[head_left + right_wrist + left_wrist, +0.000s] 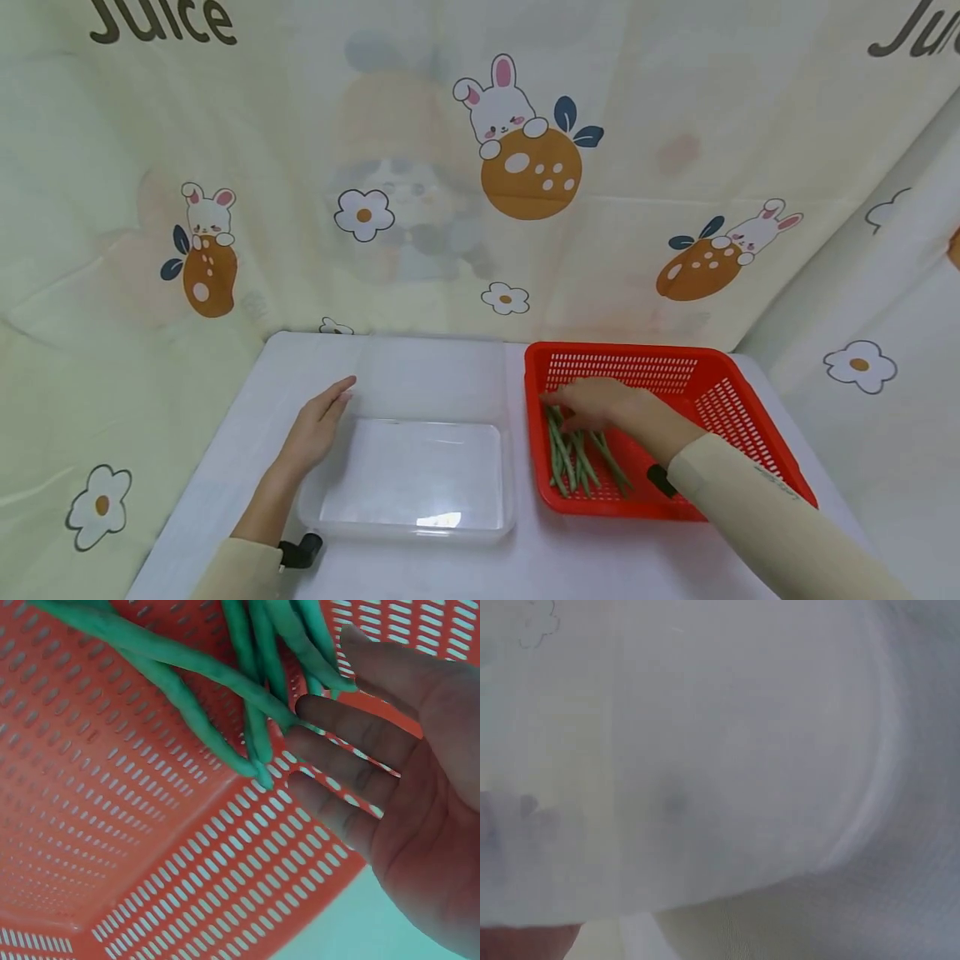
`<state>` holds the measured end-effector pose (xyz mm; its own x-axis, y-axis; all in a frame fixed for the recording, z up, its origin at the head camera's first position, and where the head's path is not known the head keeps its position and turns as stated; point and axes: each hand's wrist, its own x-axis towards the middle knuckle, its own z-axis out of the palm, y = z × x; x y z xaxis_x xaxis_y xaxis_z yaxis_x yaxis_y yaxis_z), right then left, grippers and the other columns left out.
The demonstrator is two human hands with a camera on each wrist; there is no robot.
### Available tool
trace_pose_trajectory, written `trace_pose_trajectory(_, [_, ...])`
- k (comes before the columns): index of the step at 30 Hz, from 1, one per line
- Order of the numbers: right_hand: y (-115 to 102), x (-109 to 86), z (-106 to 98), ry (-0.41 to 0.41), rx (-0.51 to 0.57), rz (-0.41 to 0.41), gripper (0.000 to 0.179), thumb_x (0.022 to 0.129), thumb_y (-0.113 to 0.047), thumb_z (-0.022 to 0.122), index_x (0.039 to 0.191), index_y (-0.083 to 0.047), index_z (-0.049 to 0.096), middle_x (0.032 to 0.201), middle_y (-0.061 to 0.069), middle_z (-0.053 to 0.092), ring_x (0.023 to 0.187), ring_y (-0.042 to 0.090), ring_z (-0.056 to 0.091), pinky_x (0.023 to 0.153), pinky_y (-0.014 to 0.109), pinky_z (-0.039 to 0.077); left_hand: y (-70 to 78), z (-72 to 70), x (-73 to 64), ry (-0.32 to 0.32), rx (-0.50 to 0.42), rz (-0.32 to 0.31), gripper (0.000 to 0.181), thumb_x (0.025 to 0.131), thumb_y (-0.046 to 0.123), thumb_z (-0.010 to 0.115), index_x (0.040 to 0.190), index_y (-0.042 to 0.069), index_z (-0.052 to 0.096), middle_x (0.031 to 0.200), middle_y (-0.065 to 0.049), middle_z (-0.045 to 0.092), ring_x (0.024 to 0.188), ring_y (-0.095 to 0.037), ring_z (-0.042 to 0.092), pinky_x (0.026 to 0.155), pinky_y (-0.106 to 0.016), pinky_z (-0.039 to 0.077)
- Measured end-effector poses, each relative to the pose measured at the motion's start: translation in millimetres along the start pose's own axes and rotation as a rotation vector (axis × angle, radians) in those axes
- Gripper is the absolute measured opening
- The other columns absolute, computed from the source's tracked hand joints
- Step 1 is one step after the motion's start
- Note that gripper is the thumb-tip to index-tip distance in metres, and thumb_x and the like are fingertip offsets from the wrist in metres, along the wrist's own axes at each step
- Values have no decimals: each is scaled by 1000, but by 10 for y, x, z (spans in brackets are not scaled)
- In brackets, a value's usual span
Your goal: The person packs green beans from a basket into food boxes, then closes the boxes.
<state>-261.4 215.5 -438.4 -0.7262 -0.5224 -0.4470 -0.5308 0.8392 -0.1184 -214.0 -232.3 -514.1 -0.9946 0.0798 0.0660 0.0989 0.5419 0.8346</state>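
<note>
In the head view, several green beans [582, 468] lie in the left part of a red perforated plastic basket [772, 425]. My right hand [596, 402] reaches over the basket's left side, above the beans' far ends. The right wrist view shows its fingers [337, 761] extended and loose beside the bean tips [259, 769], gripping none of them. To the left stands a clear plastic container [408, 532]. My left hand [311, 433] is held with straight fingers by its left side; whether it touches the wall I cannot tell.
Behind the container rises a translucent panel [431, 375], apparently its raised lid. Both containers stand side by side on a white table [251, 433]. A printed curtain [420, 167] hangs behind the table.
</note>
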Motion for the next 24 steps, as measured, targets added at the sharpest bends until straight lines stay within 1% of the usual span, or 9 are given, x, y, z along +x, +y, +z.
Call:
trace_pose_trajectory(3, [26, 66, 41, 14, 20, -29, 57, 91, -25, 82, 144, -16, 63, 107, 1, 74, 93, 16, 65, 90, 40, 60, -8, -1, -4, 4, -3, 2, 45, 114, 21, 40, 155, 3, 47, 161, -20, 46, 153, -39, 36, 125, -57, 28])
trace_pose_trajectory(7, [40, 145, 106, 24, 68, -13, 50, 88, -20, 84, 135, -13, 65, 104, 1, 72, 89, 16, 63, 84, 38, 61, -12, -2, -5, 4, -15, 9, 44, 114, 22, 41, 153, 3, 49, 159, -20, 48, 152, -39, 38, 124, -57, 30])
trace_pose_trajectory(10, [34, 182, 130, 35, 90, 12, 49, 86, -17, 86, 130, -12, 64, 104, 1, 70, 90, 17, 63, 84, 39, 61, -10, -2, 0, 8, -18, 20, 44, 114, 22, 41, 152, 2, 50, 157, -21, 51, 151, -39, 40, 123, -57, 31])
trace_pose_trajectory(13, [29, 188, 134, 51, 118, 11, 50, 85, -14, 87, 129, -10, 62, 105, 3, 70, 93, 19, 64, 88, 42, 60, -1, 7, 6, 20, -7, 28, 43, 114, 21, 42, 150, 1, 52, 154, -21, 53, 150, -40, 41, 122, -57, 33])
trace_pose_trajectory(16, [34, 163, 129, 65, 177, 4, 57, 85, -12, 87, 134, -7, 59, 111, 6, 70, 100, 21, 65, 93, 45, 59, 11, 11, 7, 18, -11, 18, 43, 114, 22, 42, 150, 1, 52, 154, -20, 54, 150, -39, 41, 122, -57, 33])
trace_pose_trajectory(19, [50, 116, 117, 66, 262, 19, 60, 85, -11, 86, 138, -11, 58, 113, 5, 69, 102, 22, 63, 93, 45, 59, 15, 10, 8, 5, -20, 12, 43, 114, 22, 41, 151, 1, 51, 155, -20, 53, 151, -39, 40, 123, -57, 32])
trace_pose_trajectory(23, [70, 46, 71, 60, 388, 33, 55, 87, -9, 84, 136, -18, 61, 113, 5, 68, 101, 20, 61, 86, 39, 60, 13, 8, 4, 1, -31, 3, 43, 114, 21, 41, 151, 1, 50, 154, -21, 53, 149, -39, 43, 123, -57, 33])
trace_pose_trajectory(24, [71, 25, 46, 60, 405, 23, 54, 88, -9, 82, 136, -18, 61, 115, 7, 68, 101, 21, 61, 84, 38, 61, 12, 7, 3, 2, -34, 1, 43, 114, 20, 41, 151, 0, 50, 154, -21, 53, 149, -39, 43, 123, -56, 32])
